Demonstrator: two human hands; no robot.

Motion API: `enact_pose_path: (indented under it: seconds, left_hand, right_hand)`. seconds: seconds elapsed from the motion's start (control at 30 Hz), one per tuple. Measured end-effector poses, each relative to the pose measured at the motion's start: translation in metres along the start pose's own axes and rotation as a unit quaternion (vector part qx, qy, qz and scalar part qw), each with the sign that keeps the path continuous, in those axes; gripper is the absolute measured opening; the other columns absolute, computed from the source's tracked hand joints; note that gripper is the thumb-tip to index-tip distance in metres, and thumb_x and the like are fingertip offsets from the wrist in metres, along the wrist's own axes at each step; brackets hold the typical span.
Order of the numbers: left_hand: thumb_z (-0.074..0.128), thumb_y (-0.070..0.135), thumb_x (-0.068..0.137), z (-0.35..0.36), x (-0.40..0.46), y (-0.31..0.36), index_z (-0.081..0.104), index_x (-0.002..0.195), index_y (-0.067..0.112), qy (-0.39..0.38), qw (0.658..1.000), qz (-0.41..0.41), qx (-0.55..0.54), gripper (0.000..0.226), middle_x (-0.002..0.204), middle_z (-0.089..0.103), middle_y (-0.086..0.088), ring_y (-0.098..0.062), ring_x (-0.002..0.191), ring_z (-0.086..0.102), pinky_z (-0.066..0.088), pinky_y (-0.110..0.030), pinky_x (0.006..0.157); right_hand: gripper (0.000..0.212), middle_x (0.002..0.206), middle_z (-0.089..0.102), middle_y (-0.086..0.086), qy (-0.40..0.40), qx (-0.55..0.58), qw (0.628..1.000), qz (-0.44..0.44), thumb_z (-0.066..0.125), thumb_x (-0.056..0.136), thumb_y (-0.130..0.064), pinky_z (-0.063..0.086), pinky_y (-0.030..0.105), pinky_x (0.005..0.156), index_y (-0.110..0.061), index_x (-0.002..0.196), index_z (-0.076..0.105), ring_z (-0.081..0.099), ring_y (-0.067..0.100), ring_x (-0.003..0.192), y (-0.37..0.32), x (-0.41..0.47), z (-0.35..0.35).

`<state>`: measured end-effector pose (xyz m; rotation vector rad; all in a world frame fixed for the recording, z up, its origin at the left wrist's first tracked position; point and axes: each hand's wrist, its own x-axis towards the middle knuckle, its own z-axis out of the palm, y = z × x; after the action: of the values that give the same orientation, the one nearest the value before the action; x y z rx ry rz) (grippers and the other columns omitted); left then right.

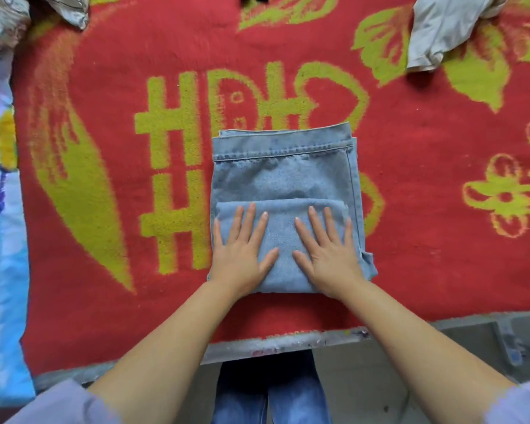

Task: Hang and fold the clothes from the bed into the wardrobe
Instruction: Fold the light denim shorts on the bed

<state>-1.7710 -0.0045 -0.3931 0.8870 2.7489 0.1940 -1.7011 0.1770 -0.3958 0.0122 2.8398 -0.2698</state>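
A pair of light blue jeans point(283, 175) lies folded into a compact rectangle on the red and yellow blanket point(426, 166) that covers the bed. My left hand point(242, 249) lies flat on the near left part of the folded denim, fingers straight and spread. My right hand point(328, 249) lies flat beside it on the near right part, fingers spread too. Both palms press the top fold down. The wardrobe is out of view.
A crumpled white garment point(444, 29) lies at the far right of the bed. A striped grey cloth point(65, 9) sits at the far left corner. A pale blue patterned sheet point(0, 240) runs along the left. The bed's near edge point(288, 341) is just before my legs.
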Motion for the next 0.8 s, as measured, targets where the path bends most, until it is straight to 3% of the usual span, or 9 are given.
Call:
enact_pose_path:
  seconds: [0.13,0.23,0.27,0.33,0.43,0.53,0.6,0.7,0.8]
  left_hand:
    - [0.031,0.061,0.086,0.011,0.002,-0.007,0.029,0.149,0.019,-0.065,0.997,-0.034,-0.025,0.075,0.158,0.014,-0.008,-0.021,0.145,0.01,0.017,-0.07,0.104]
    - [0.03,0.07,0.081,0.0,-0.012,-0.007,0.014,0.152,0.02,-0.066,0.997,-0.037,-0.011,0.088,0.158,0.002,-0.013,-0.021,0.147,-0.001,0.004,-0.069,0.107]
    - [0.037,0.073,0.077,-0.002,-0.022,-0.009,0.014,0.152,0.019,-0.059,0.998,-0.012,0.008,0.095,0.158,0.005,-0.019,-0.025,0.147,0.001,0.003,-0.068,0.107]
    - [0.065,0.07,0.06,-0.001,-0.044,-0.014,0.018,0.151,0.018,-0.087,0.993,0.05,0.058,0.114,0.153,0.014,-0.03,-0.037,0.145,0.015,0.013,-0.068,0.106]
    - [0.091,0.038,0.037,0.0,-0.047,-0.013,0.03,0.144,0.018,-0.106,0.99,0.053,0.076,0.125,0.144,0.033,-0.036,-0.043,0.134,0.037,0.031,-0.065,0.102]
    - [0.087,0.009,0.047,-0.004,-0.034,-0.012,0.039,0.135,0.018,-0.077,0.991,0.047,0.099,0.101,0.132,0.047,-0.038,-0.045,0.119,0.054,0.043,-0.058,0.094]
    - [0.082,0.005,0.052,-0.024,-0.031,-0.013,0.043,0.134,0.016,-0.119,0.989,0.068,0.054,0.091,0.13,0.048,-0.037,-0.047,0.109,0.059,0.049,-0.052,0.089]
    - [0.062,0.021,0.077,-0.089,-0.014,-0.017,0.037,0.14,0.025,-0.273,0.957,0.091,-0.035,0.068,0.13,0.055,-0.014,-0.036,0.105,0.06,0.049,-0.035,0.082]
    - [0.054,0.037,0.07,-0.147,0.041,-0.033,0.05,0.124,0.022,-0.392,0.911,0.069,-0.109,0.056,0.097,0.063,0.001,-0.021,0.086,0.059,0.043,-0.028,0.067]
  right_hand:
    - [0.069,0.16,0.004,0.001,-0.102,0.013,0.994,0.028,0.015,0.092,-0.06,0.0,0.07,0.107,-0.027,0.152,0.007,0.0,0.023,0.148,0.016,0.006,0.005]
    - [0.081,0.159,-0.008,0.006,-0.113,-0.016,0.993,0.025,-0.005,0.084,-0.074,-0.016,0.066,0.106,-0.027,0.15,-0.002,-0.009,0.028,0.147,0.013,0.001,-0.014]
    - [0.086,0.159,0.003,0.013,-0.108,-0.026,0.994,-0.01,0.002,0.085,-0.077,-0.01,0.066,0.107,-0.023,0.152,0.006,0.0,0.032,0.147,0.012,-0.008,-0.02]
    - [0.092,0.154,0.025,0.023,-0.141,-0.059,0.984,-0.093,0.043,0.078,-0.072,0.007,0.069,0.106,-0.018,0.151,0.023,0.022,0.038,0.143,0.013,-0.027,-0.02]
    - [0.112,0.15,0.036,0.019,-0.141,-0.087,0.985,-0.057,0.081,0.055,-0.033,0.024,0.065,0.107,-0.025,0.149,0.021,0.039,0.034,0.136,0.014,-0.036,-0.011]
    - [0.091,0.16,0.013,0.014,-0.145,-0.093,0.985,-0.031,0.057,0.086,-0.005,0.014,0.057,0.114,-0.029,0.153,0.0,0.019,0.031,0.146,0.006,-0.023,-0.028]
    - [0.078,0.159,0.014,0.01,-0.244,-0.058,0.967,-0.048,0.039,0.092,-0.002,0.019,0.051,0.115,-0.032,0.153,0.0,0.019,0.029,0.145,0.004,-0.017,-0.058]
    - [0.057,0.13,0.055,0.001,-0.38,0.062,0.917,-0.108,0.042,0.091,-0.012,0.043,0.035,0.091,-0.037,0.143,0.036,0.053,0.025,0.116,0.013,0.002,-0.122]
    - [0.021,0.091,0.066,-0.005,-0.419,0.087,0.897,-0.115,0.053,0.08,-0.017,0.047,0.033,0.076,-0.033,0.093,0.059,0.06,0.019,0.091,0.034,0.045,-0.162]
